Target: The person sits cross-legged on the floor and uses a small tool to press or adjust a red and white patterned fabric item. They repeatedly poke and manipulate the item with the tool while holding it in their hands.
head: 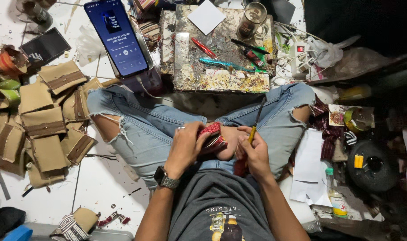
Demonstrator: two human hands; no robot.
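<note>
Gripping a small red woven pouch [211, 135] over the lap, the left hand [184, 149] is closed around it; the right hand [253, 154] pinches a thin yellow-handled tool [256, 120]. Its tip could slip and jab the fingers.

The pouch [211, 135] is red with a woven pattern; the brush [256, 121] has a yellow handle; the pouches [45, 122] on the left are tan with brown bands; the jeans [154, 125] are faded blue.
</note>
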